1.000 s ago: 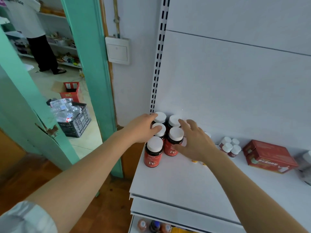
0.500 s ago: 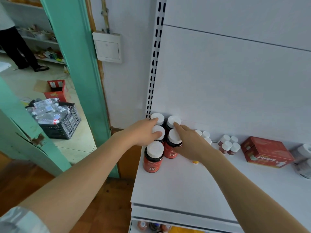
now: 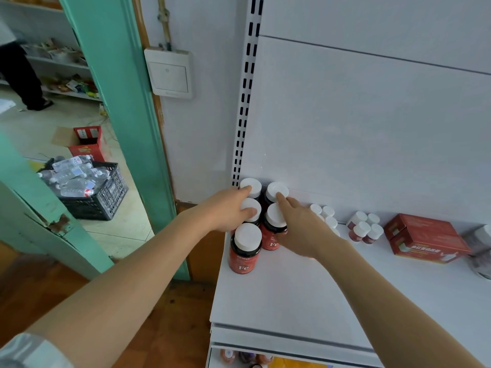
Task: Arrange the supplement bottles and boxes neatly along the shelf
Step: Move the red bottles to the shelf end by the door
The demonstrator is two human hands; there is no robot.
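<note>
Several red "Fe" bottles with white caps stand clustered at the left end of the white shelf (image 3: 279, 296). The front bottle (image 3: 245, 249) stands free. My left hand (image 3: 225, 211) rests against the cluster from the left, fingertips on the back-left cap (image 3: 252, 186) and thumb on the middle-left cap (image 3: 252, 208). My right hand (image 3: 299, 231) presses from the right: its index finger touches the back-right cap (image 3: 277, 191) and its thumb lies against the middle-right bottle (image 3: 273, 229). Small white-capped bottles (image 3: 325, 212), small red bottles (image 3: 363, 229) and two red boxes (image 3: 425, 239) sit further right.
A slotted upright (image 3: 246, 102) and the white back panel close the shelf's left rear corner. A clear wrapped pack (image 3: 481, 248) lies at the right edge. More bottles show on the lower shelf (image 3: 247, 357). Through the green doorway (image 3: 125, 115), a crate of water bottles (image 3: 87, 187) stands on the floor.
Both hands have closed in on the bottle cluster and slid toward the back panel. My right index finger now touches the back-right cap. The view shifted slightly.
</note>
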